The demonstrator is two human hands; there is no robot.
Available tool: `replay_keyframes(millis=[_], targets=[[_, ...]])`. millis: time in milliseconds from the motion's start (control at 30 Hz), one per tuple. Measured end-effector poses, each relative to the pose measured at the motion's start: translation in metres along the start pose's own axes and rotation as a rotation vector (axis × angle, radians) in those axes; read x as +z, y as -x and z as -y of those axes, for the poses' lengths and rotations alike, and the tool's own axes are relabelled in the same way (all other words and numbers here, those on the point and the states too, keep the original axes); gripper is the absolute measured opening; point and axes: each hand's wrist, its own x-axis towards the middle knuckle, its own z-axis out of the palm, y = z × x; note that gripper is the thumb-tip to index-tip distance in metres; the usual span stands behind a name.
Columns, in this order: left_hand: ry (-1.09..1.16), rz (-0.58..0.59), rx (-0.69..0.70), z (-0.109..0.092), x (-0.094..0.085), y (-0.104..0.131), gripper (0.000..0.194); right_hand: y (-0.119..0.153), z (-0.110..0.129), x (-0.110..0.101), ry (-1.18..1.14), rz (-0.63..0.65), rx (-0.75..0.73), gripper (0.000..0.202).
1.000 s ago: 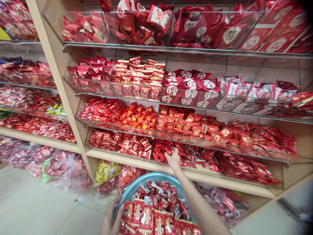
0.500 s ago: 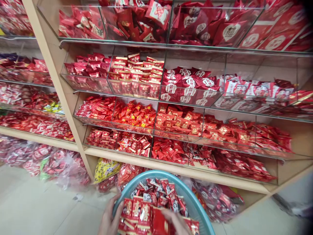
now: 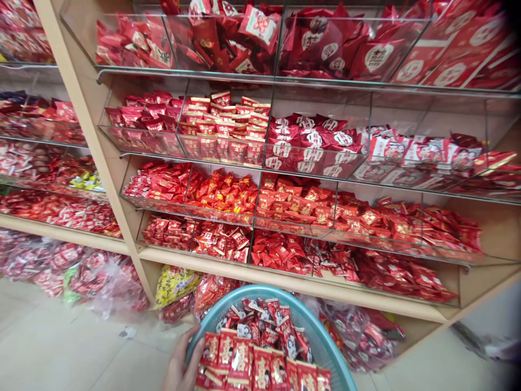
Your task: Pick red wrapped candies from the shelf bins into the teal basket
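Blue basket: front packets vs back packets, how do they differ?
The front packets have gold print on red; the back packets show black-and-white pictures on red.
The front packets stand in fairly neat rows, while the back packets lie jumbled at mixed angles.
Both have predominantly red wrappers and sit in the same blue basket.

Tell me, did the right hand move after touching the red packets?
Yes. Judged against the bottom shelf, the right hand went down from its red packets to the blue basin, and now it is out of view.
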Motion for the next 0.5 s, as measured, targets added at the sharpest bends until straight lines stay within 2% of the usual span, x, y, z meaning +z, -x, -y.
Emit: replay_keyframes(millis=[133, 200, 267, 333, 400, 500], targets=[[-0.002, 0.005, -0.003, 0.007, 0.001, -0.002, 0.047, -0.02, 0.001, 0.006, 0.024, -0.045, 0.0, 0.037], [-0.005, 0.003, 0.003, 0.005, 0.0, -0.002, 0.047, -0.015, 0.004, 0.006, 0.03, -0.08, 0.007, 0.036], [-0.012, -0.01, 0.011, 0.001, -0.001, -0.002, 0.047, 0.001, 0.005, 0.0, 0.035, -0.122, 0.018, 0.035], [-0.015, -0.024, 0.021, -0.004, -0.002, -0.001, 0.047, 0.023, 0.004, -0.016, 0.038, -0.168, 0.032, 0.034], [-0.011, -0.025, 0.022, -0.009, -0.002, -0.001, 0.047, 0.041, 0.001, -0.042, 0.041, -0.225, 0.051, 0.034], [-0.001, -0.02, 0.009, -0.012, -0.003, 0.0, 0.047, 0.039, -0.01, -0.088, 0.03, -0.343, 0.117, 0.034]])
